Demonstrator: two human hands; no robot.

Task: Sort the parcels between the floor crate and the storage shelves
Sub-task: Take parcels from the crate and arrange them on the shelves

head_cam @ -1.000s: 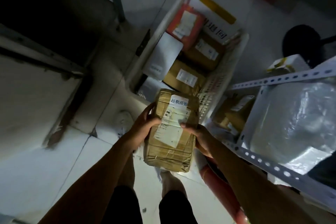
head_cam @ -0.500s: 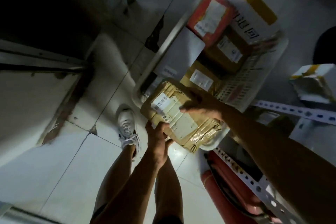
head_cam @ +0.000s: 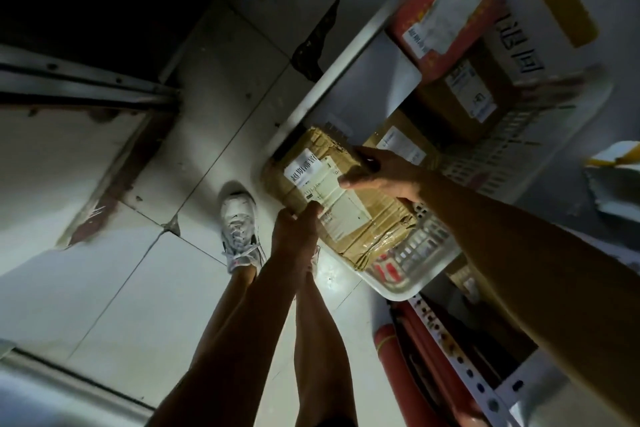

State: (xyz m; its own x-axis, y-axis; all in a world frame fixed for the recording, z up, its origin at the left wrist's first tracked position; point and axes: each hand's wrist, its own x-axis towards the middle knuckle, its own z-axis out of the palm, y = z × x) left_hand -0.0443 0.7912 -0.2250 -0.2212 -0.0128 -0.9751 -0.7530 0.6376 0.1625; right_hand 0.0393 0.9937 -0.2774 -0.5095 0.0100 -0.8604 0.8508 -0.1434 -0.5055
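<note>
A brown taped parcel (head_cam: 377, 218) with white labels lies tilted over the near corner of the white floor crate (head_cam: 401, 286). My left hand (head_cam: 296, 230) grips its near edge from below. My right hand (head_cam: 384, 172) holds its far edge, thumb on the label. Inside the crate lie a red parcel (head_cam: 415, 28), a brown box (head_cam: 460, 97), another brown parcel (head_cam: 388, 135) and a white envelope with a yellow stripe (head_cam: 540, 0).
A perforated metal shelf post (head_cam: 481, 392) runs along the lower right, with a red roll (head_cam: 398, 367) beside it. My white shoe (head_cam: 239, 225) stands on the tiled floor left of the crate. A torn white package (head_cam: 613, 180) sits at the right edge.
I have bent down toward the crate. The parcel went from upright in front of me to lying tilted over the crate's near corner, both hands still on it.
</note>
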